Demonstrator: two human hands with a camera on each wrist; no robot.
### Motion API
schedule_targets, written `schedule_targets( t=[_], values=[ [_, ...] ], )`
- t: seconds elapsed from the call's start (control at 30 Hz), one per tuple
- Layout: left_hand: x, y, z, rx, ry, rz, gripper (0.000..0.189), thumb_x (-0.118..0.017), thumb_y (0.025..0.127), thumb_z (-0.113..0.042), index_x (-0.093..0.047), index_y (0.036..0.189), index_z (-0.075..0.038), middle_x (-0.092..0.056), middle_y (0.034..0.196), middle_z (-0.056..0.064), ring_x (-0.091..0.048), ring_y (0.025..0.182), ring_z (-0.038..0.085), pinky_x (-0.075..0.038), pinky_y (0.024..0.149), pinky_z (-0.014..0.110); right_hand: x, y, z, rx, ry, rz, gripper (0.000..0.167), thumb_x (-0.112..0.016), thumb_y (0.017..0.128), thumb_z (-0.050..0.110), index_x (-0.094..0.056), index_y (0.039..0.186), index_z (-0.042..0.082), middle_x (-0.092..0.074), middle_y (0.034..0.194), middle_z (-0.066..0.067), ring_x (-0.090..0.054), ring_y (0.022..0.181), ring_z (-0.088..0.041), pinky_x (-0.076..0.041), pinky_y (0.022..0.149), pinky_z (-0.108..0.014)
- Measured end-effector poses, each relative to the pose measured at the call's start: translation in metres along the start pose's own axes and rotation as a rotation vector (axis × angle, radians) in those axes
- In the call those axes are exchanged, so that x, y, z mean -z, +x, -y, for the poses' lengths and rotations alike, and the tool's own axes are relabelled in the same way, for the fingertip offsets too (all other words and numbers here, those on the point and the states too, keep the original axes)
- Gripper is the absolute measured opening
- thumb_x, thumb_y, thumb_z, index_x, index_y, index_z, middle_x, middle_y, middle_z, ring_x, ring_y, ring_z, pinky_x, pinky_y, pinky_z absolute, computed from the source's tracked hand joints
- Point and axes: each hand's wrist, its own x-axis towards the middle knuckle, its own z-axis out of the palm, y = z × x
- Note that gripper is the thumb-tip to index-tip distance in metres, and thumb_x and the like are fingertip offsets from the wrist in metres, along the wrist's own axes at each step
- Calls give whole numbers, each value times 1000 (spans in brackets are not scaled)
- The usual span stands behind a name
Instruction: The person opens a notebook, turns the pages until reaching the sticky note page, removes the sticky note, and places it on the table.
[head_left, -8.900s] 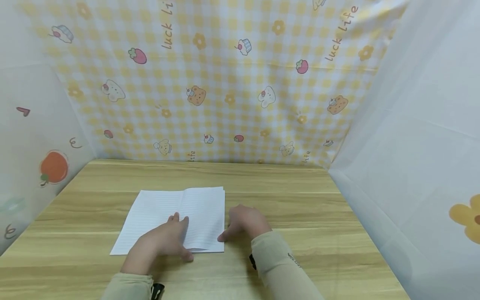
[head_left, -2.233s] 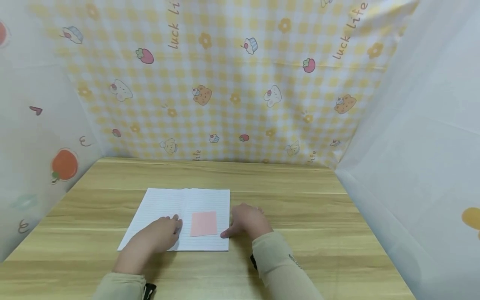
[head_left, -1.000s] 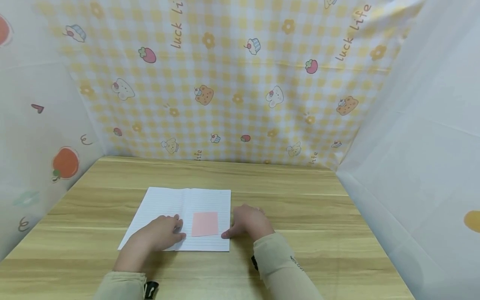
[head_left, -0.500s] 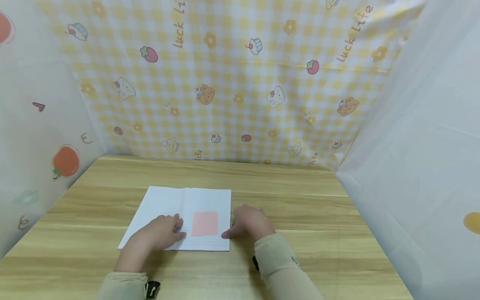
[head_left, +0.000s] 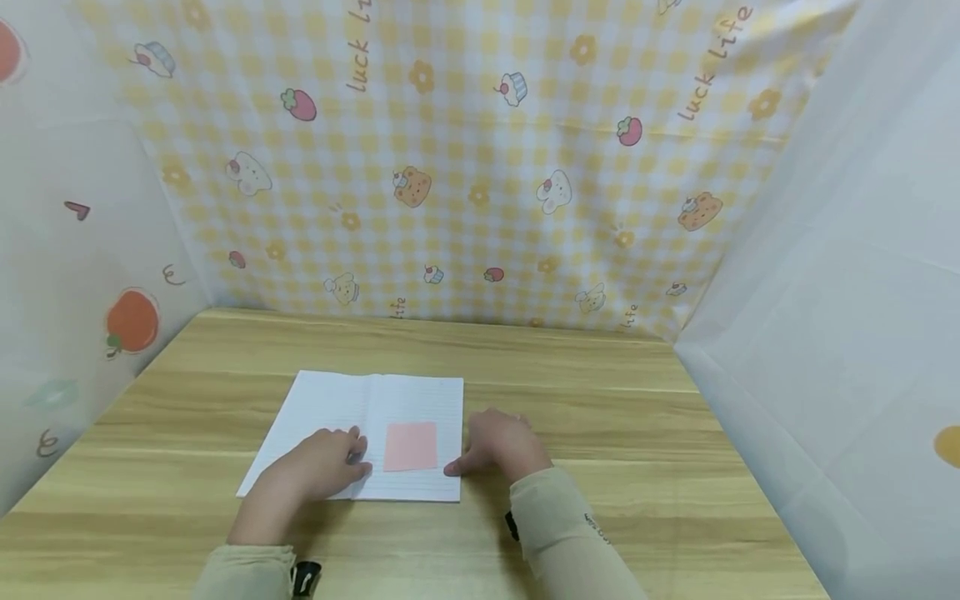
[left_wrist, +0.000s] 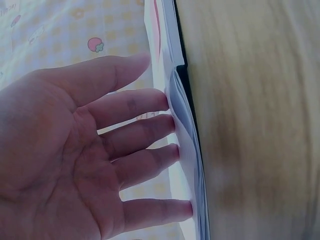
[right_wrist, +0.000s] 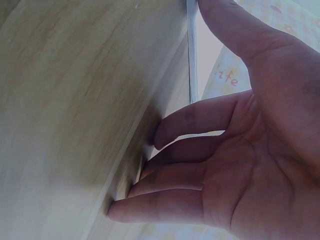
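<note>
An open lined notebook (head_left: 333, 396) lies flat on the wooden table, with a square pink sticky note (head_left: 410, 447) on its right page. My left hand (head_left: 318, 465) rests its fingertips on the left page by the fold, the thumb reaching toward the note. In the left wrist view the fingers (left_wrist: 145, 165) are spread and fairly straight against the page, which bows slightly at the spine. My right hand (head_left: 501, 442) is at the right edge, its thumb on the page margin. Its other fingers (right_wrist: 160, 207) touch the table beside the notebook (right_wrist: 193, 60) in the right wrist view.
The wooden table (head_left: 592, 433) extends around the notebook. A yellow checked curtain (head_left: 480, 158) hangs behind it, and white sheets (head_left: 840, 333) close off both sides. Each wrist has a dark strap (head_left: 305, 577) under a beige sleeve (head_left: 247, 571).
Since the earliest frame the pink note has come into view on the right page, whose lower edge was lifted then. My left hand has shifted left; the right stays. Hardly anything moves in the last second.
</note>
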Motion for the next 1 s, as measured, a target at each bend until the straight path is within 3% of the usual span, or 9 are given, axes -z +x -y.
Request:
schedule_targets(
  t=[0.33,0.63,0.9,1.0],
  values=[
    [1,3,3,-5,-11,5,52,-72,100,-26,-65,140,7,-54,153,34,-49,142,59,-41,118,70,1,3,1,-6,-30,-5,49,-88,81,58,-65,76,15,-68,84,2,-62,86,-17,-47,114,-63],
    [4,7,5,-12,5,3,52,-72,100,-26,-65,139,7,-54,153,35,-50,142,59,-41,118,69,2,6,2,-3,-84,-9,52,-85,82,62,-63,81,15,-73,94,-1,-67,95,-20,-48,112,-66],
    [5,8,9,-10,13,9,52,-73,99,-26,-66,138,7,-55,152,35,-50,141,60,-41,118,69,-1,6,-2,26,-136,11,50,-80,87,63,-67,86,15,-73,97,-1,-66,94,-18,-51,110,-55],
    [5,10,7,-17,13,12,51,-73,99,-25,-66,138,7,-55,151,35,-50,141,59,-41,118,68,1,5,-5,33,-134,9,48,-78,91,60,-66,84,14,-69,90,0,-61,85,-16,-56,94,-43]
  ],
)
